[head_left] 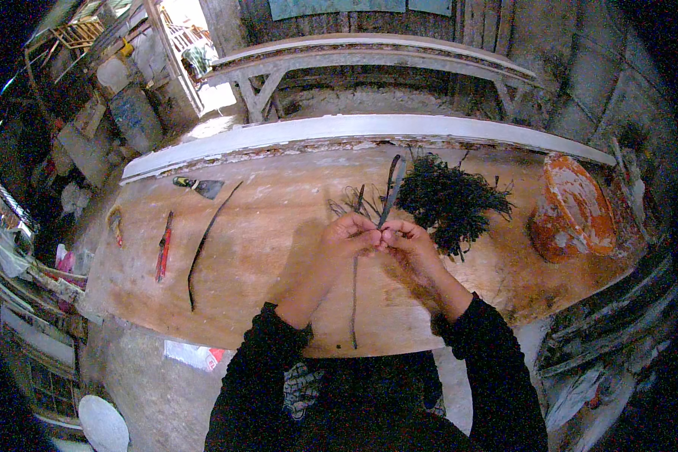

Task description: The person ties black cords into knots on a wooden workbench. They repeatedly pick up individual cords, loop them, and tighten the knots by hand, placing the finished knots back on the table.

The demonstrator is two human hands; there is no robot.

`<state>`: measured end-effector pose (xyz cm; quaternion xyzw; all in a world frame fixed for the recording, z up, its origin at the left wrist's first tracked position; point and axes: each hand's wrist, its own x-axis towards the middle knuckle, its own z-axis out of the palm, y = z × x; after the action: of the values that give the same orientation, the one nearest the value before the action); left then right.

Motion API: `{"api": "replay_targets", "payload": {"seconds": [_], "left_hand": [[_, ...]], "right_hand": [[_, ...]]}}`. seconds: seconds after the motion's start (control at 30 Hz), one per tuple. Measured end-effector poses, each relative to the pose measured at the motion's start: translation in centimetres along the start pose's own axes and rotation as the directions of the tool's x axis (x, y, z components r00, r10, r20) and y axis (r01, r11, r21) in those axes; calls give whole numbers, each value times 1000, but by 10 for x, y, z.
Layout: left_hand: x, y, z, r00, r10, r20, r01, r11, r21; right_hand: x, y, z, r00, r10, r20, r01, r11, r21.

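Over the middle of the wooden table, my left hand (354,238) and my right hand (410,245) meet with their fingertips closed in a pinch. Between them they hold a dark, thin strip (391,194); it looks doubled and its upper part sticks up away from me. Its lower part is hidden by my fingers. A narrow dark strip (355,309) runs from beneath my left hand toward the near edge; I cannot tell whether it joins the held one. Just beyond my right hand lies a tangled heap of black strips (452,197). Several thin loops (346,202) show behind my left hand.
To the left on the table (279,226) lie a long dark strip (211,245), a red-handled tool (163,252) and a putty knife (201,186). An orange, white-smeared bucket (576,211) leans at the right. A long white board (339,132) borders the far edge, with a bench (384,56) behind.
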<state>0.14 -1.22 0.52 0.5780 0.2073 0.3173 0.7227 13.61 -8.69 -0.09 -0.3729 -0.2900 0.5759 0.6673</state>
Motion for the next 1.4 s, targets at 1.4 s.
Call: {"api": "replay_targets", "payload": {"seconds": [1.4], "left_hand": [[-2, -7, 6, 952, 305, 11, -282, 864, 417]], "right_hand": [[-8, -12, 10, 979, -204, -14, 195, 954, -226]]}}
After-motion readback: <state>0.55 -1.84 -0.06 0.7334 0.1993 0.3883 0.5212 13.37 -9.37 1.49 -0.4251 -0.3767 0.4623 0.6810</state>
